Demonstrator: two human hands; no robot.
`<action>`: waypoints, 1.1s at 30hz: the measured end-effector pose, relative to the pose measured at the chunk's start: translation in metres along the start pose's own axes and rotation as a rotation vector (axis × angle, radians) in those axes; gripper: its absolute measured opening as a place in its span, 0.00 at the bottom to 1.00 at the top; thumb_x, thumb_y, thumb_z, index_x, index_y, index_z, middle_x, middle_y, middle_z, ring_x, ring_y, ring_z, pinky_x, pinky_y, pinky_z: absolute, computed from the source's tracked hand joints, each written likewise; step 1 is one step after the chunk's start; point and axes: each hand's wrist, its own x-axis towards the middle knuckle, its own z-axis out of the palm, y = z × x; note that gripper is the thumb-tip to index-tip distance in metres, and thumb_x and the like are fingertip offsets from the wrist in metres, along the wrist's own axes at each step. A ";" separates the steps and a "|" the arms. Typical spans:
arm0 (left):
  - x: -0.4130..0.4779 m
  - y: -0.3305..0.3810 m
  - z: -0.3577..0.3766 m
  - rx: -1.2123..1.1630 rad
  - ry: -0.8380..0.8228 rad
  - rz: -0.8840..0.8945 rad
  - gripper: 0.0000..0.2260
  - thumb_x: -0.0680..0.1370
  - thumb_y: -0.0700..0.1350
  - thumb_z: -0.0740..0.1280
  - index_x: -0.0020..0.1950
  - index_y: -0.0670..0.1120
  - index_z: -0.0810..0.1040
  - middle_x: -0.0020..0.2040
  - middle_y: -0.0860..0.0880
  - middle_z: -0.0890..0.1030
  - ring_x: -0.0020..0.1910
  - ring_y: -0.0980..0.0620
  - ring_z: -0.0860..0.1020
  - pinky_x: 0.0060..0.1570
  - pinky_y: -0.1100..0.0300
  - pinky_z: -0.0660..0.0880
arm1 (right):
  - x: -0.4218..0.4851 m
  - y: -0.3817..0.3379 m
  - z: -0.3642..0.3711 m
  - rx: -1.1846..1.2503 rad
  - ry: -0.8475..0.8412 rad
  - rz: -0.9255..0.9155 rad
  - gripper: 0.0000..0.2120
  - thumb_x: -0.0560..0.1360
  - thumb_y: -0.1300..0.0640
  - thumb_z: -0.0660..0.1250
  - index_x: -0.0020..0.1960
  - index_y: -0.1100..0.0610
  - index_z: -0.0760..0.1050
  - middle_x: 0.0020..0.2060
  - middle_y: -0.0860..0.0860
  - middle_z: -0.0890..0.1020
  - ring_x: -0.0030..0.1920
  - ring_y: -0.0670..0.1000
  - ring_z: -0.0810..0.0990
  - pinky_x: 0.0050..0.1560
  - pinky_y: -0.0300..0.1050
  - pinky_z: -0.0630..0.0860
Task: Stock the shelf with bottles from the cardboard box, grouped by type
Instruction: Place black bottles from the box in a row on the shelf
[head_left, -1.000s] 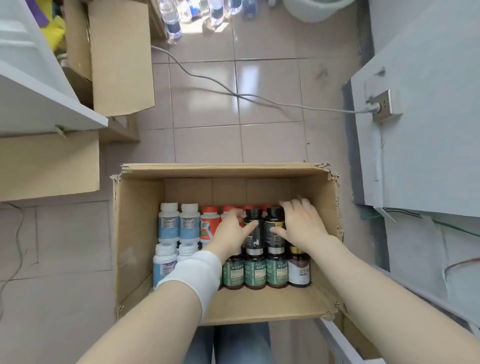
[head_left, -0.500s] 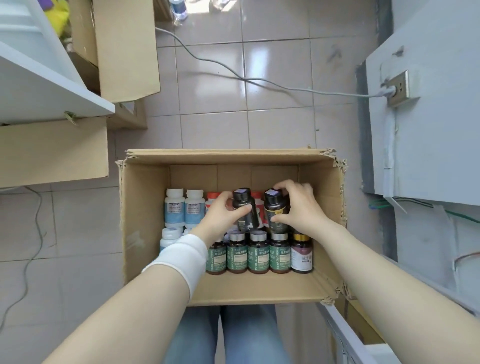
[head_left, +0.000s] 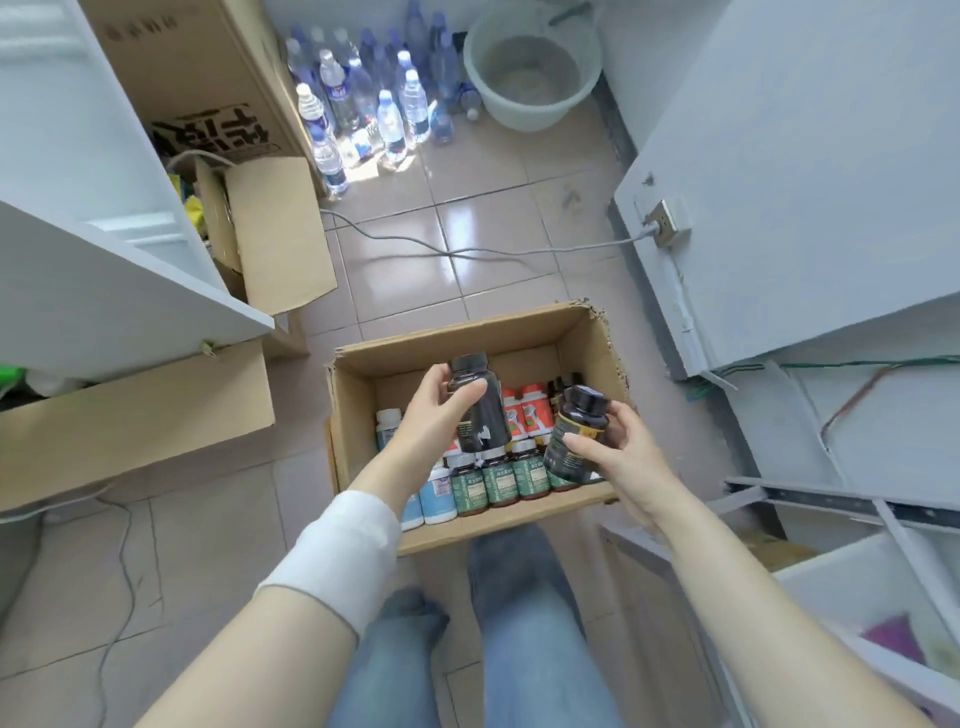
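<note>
An open cardboard box (head_left: 353, 426) sits on the tiled floor in front of my knees. Inside stand green-labelled bottles (head_left: 501, 480), red-capped white bottles (head_left: 527, 410) and blue-labelled white bottles (head_left: 436, 499). My left hand (head_left: 434, 415) grips a dark black-capped bottle (head_left: 480, 415) held above the box. My right hand (head_left: 623, 457) holds a second dark bottle (head_left: 574, 436) with a yellow band, tilted, over the box's right side. A white shelf board (head_left: 104, 291) juts out at the left.
Other cardboard boxes (head_left: 130, 415) stand under and behind the left shelf. Several clear water bottles (head_left: 363, 109) and a pale bucket (head_left: 530, 67) are at the far wall. A grey cable (head_left: 467, 252) crosses the floor to a wall socket (head_left: 667, 221). White shelving (head_left: 857, 493) stands at right.
Both hands have lifted a dark bottle each up out of the box. The camera view has tilted up, showing the water bottles and bucket.
</note>
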 end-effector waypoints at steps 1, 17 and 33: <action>-0.015 0.005 -0.001 -0.014 -0.035 0.023 0.38 0.63 0.64 0.67 0.69 0.48 0.66 0.66 0.46 0.74 0.66 0.47 0.73 0.65 0.43 0.70 | -0.021 0.001 0.003 0.076 0.012 -0.019 0.21 0.66 0.64 0.75 0.53 0.49 0.72 0.52 0.52 0.81 0.56 0.55 0.78 0.57 0.55 0.76; -0.310 0.054 0.062 0.142 -0.612 0.424 0.06 0.80 0.48 0.59 0.55 0.49 0.71 0.48 0.48 0.81 0.46 0.49 0.81 0.52 0.47 0.77 | -0.363 0.043 -0.001 0.454 0.323 -0.358 0.12 0.71 0.66 0.68 0.53 0.59 0.77 0.46 0.53 0.83 0.46 0.48 0.82 0.52 0.47 0.80; -0.668 -0.018 0.347 0.231 -1.256 0.733 0.14 0.73 0.57 0.65 0.53 0.51 0.77 0.46 0.53 0.85 0.46 0.53 0.82 0.50 0.55 0.79 | -0.755 0.190 -0.194 0.466 0.871 -0.638 0.14 0.67 0.64 0.72 0.51 0.54 0.77 0.44 0.46 0.84 0.46 0.43 0.83 0.55 0.47 0.78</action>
